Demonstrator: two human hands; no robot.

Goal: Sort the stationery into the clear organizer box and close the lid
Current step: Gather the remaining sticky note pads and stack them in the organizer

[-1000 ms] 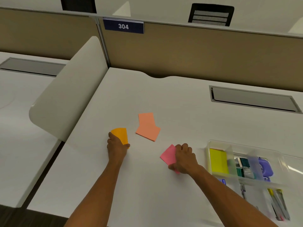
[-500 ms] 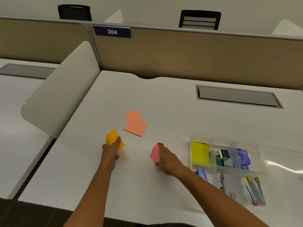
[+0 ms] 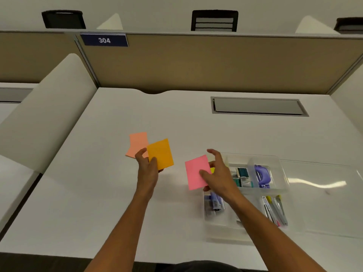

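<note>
We see the left hand (image 3: 147, 165) pinching an orange pad (image 3: 160, 154), the right hand (image 3: 217, 176) pinching a pink pad (image 3: 195, 171); both pads now lifted off the counter (image 3: 98, 193).

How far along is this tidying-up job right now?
Partly done: the clear organizer box already holds a purple hole punch and staplers. In hand: the left hand holds an orange sticky pad, the right hand a pink sticky pad. Left: the salmon sticky notes on the desk, then closing the lid.

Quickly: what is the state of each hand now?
Left hand: holding the orange sticky-note pad.
Right hand: holding the pink sticky-note pad.
</note>
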